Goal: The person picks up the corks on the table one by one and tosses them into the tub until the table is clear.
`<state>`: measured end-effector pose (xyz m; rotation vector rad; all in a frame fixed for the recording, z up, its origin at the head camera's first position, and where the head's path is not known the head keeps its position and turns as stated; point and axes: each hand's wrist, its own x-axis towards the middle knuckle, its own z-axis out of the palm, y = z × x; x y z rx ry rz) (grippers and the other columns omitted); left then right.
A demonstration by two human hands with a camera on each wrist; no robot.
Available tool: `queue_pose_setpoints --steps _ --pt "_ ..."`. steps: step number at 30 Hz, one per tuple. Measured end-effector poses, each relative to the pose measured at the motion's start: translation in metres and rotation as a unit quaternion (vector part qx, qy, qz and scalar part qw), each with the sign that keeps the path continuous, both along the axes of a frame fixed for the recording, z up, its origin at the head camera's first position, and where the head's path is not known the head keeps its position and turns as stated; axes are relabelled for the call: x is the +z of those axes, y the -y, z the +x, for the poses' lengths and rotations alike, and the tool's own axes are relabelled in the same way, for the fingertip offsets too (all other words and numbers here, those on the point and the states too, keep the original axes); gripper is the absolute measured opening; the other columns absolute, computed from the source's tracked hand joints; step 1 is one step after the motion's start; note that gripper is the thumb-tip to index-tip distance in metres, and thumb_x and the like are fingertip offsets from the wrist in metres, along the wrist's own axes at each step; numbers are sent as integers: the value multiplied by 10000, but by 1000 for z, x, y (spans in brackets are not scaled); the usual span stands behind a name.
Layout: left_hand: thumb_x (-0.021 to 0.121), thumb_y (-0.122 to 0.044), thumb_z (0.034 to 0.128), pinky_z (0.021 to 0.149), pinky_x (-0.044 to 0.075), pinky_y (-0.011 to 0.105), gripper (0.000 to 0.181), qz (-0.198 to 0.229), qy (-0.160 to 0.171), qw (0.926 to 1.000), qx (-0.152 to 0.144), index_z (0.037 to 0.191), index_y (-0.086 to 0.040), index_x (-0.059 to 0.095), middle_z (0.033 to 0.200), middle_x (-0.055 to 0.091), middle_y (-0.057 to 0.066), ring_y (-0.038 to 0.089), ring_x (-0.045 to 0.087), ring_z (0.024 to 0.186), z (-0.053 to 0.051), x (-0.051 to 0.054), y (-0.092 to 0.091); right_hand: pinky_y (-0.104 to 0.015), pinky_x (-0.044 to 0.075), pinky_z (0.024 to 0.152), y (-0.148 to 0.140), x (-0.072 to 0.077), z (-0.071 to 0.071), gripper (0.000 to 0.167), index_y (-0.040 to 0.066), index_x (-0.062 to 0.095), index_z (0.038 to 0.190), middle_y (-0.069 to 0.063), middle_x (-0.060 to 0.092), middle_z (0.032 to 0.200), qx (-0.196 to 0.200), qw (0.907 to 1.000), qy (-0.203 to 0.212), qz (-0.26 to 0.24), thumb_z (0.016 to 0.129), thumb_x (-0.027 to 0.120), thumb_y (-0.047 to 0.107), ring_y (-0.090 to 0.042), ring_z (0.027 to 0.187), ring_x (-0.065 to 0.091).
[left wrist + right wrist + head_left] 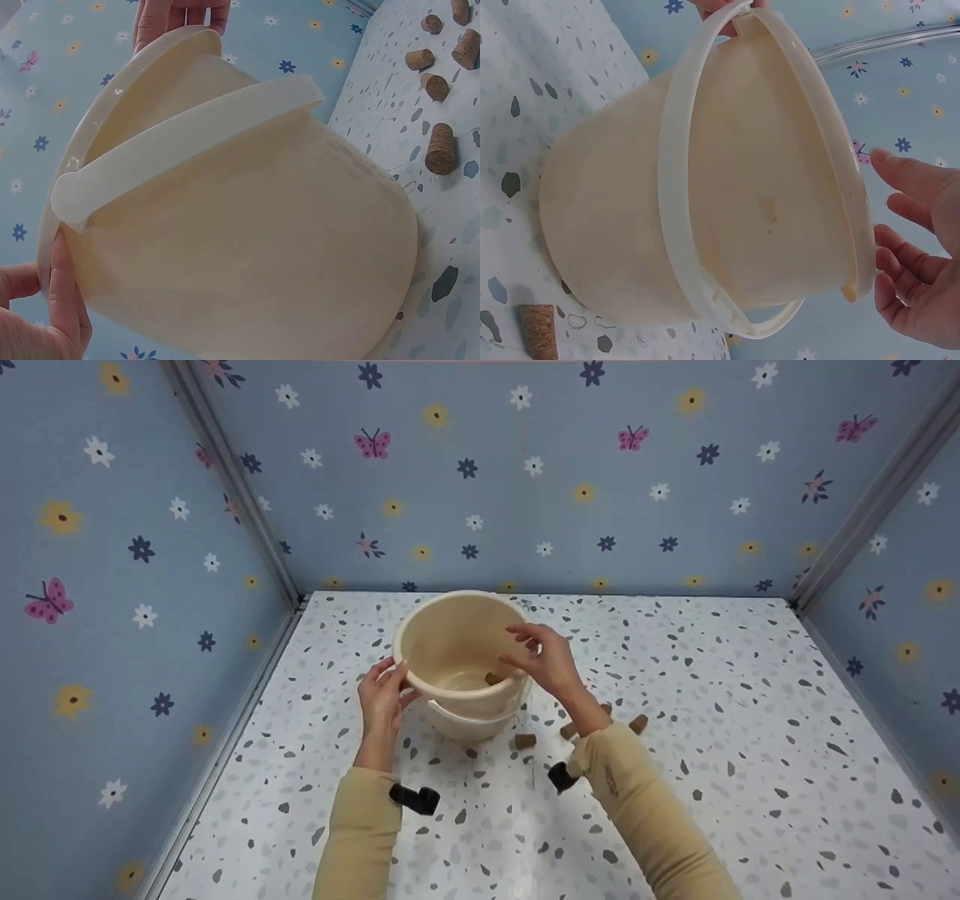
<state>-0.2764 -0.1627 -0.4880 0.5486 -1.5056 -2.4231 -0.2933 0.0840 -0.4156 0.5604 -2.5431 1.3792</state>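
Note:
A cream plastic bucket [454,729] stands slightly tilted on the floor, its pale handle [202,141] hanging down the near side. The left hand [381,699] grips the rim at the left, thumb on one side of the wall and fingers on the other. Over the right part of the rim is the right hand [553,661], fingers loosely bent and nothing between them. In the right wrist view that hand [926,240] is right beside the rim; contact is unclear. One brown cork [493,679] shows inside the bucket; its lower interior is partly hidden.
Several tapered corks lie on the speckled floor right of the bucket, among them a near cork [525,741] and a farther cork [638,724]. The right forearm partly covers others. Blue flowered panels [525,472] enclose the back and sides.

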Motion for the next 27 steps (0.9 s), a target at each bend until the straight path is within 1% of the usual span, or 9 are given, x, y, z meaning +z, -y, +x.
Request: queue_pose_setpoints --steps 4,7,9,12,16,17,19,23,27 --pt "645 -110 813 578 541 315 344 -98 116 9998 95 1112 -1 515 1001 581 200 247 612 753 8 12 -4 -349 458 724 -4 2 0 459 59 587 1127 -127 578 999 -66 9998 168 -46 720 743 202 -261 884 526" --pt "594 -101 852 626 539 305 359 -254 468 9985 129 1172 8 474 1086 546 218 242 603 797 22 36 -13 -371 460 731 -8 3 0 480 47 566 1146 -157 568 1018 -116 9994 309 -137 724 739 200 -255 888 522" --pt "580 -104 861 650 537 309 373 -269 541 9981 96 1199 0 461 1115 537 213 248 599 825 22 38 -13 -376 457 744 -11 3 0 496 42 554 1157 -154 565 1026 -169 9991 349 -153 725 738 204 -233 889 514" --pt "613 -147 843 652 537 318 397 -127 370 9992 24 1195 -20 481 1064 574 167 226 604 802 1 7 -2 -370 451 753 -16 2 0 505 34 543 1164 -135 565 1026 -246 9991 330 -132 730 734 208 -223 894 507" --pt "694 -286 764 644 538 339 462 -129 132 9998 28 1156 -107 528 1026 604 102 226 614 826 -40 -61 19 -362 455 746 -25 -1 1 487 40 543 1158 -107 566 1013 -355 9989 289 -117 742 724 216 -231 899 509" --pt "708 -325 741 668 534 356 517 -331 202 9992 97 1176 -121 516 1058 596 105 241 611 865 -44 -68 20 -360 457 742 -27 -2 1 480 41 543 1156 -107 565 1011 -373 9989 273 -115 747 720 221 -231 897 510" --pt "723 -368 710 639 537 366 551 -299 -4 9995 140 1177 -158 519 1049 602 89 241 618 849 -62 -99 28 -357 461 739 -32 -4 1 469 42 545 1151 -112 565 1008 -418 9988 215 -120 754 713 230 -233 895 514" --pt "755 -374 663 612 530 428 587 -209 -387 9986 287 1159 -146 539 1038 596 139 300 615 826 -77 -124 34 -364 461 729 -41 -9 3 458 28 548 1138 -134 564 1001 -472 9988 42 -147 763 704 241 -256 891 522" --pt "765 -394 639 601 532 418 582 -309 -467 9979 311 1121 -142 558 1005 607 133 289 621 803 -75 -121 31 -368 458 735 -52 -13 5 445 22 547 1131 -146 564 1009 -511 9985 -17 -195 770 698 235 -274 903 523"
